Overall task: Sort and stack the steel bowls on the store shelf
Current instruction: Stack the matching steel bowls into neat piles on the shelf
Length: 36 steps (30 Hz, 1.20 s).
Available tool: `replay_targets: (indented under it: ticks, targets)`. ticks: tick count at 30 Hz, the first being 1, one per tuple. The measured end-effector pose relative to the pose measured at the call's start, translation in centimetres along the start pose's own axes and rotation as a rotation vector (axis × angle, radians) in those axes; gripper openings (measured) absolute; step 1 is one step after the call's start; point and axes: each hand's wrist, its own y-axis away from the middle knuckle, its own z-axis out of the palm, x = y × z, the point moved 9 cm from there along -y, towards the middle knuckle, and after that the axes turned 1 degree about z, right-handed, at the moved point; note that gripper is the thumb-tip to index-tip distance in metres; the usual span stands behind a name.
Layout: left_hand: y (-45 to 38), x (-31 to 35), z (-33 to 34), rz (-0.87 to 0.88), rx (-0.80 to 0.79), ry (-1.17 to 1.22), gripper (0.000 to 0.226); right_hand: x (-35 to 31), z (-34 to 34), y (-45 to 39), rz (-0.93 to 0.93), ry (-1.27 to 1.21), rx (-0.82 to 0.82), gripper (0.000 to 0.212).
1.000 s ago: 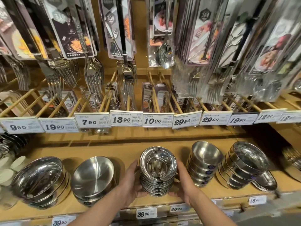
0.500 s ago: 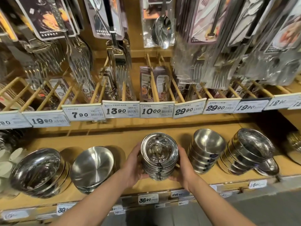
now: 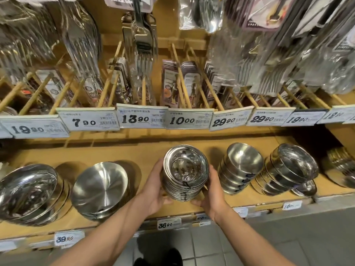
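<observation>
Bowls (image 3: 185, 174) sit stacked on the shelf (image 3: 134, 150), clasped between our left hand (image 3: 153, 187) and right hand (image 3: 213, 191). We judge the tilted, slick stack could slip and topple if squeezed unevenly.

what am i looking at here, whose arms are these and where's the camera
There is no machine here. The camera sits on a person's head, looking forward and down, so the two bare arms are their own. The left hand and right hand hold a stack of small steel bowls from both sides, fingers curled round it, at a wooden store shelf. Other bowl stacks lean on the shelf: two wide ones to the left, two smaller ones to the right. Above hang packaged forks and price tags.
</observation>
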Motion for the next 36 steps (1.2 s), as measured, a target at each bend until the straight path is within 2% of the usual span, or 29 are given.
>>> replay_targets:
  ticks: [4,14,18,21,24,28,32,36]
  targets:
    - [0.1,-0.1,0.4,0.028,0.003,0.052,0.05,0.1,-0.3,-0.3,-0.018,0.015,0.03,0.049]
    - [-0.4,0.5,0.4,0.09,0.0,0.112,0.043,1.4,-0.8,-1.6,-0.044,-0.096,-0.012,0.057]
    - [-0.8,0.5,0.1,0.116,-0.006,0.145,0.054,1.0,-0.6,-1.8,-0.055,-0.088,-0.039,0.054]
    - [-0.9,0.4,0.3,0.116,-0.043,0.183,0.056,0.9,-0.8,-2.0,-0.051,-0.103,-0.03,0.06]
    - [-1.2,0.9,0.4,0.115,-0.014,0.162,0.059,0.5,-0.5,-2.3,-0.065,-0.102,-0.035,0.056]
    - [-2.5,2.6,0.7,0.12,0.042,0.104,0.051,-1.7,0.5,-3.3,-0.158,-0.074,-0.062,0.036]
    - [-4.5,4.9,1.0,0.121,0.045,0.07,0.05,-3.6,1.9,-5.1,-0.186,-0.086,-0.113,0.048]
    - [-6.2,7.1,1.4,0.142,0.055,0.027,0.049,-5.3,2.2,-7.3,-0.203,-0.143,-0.053,0.048]
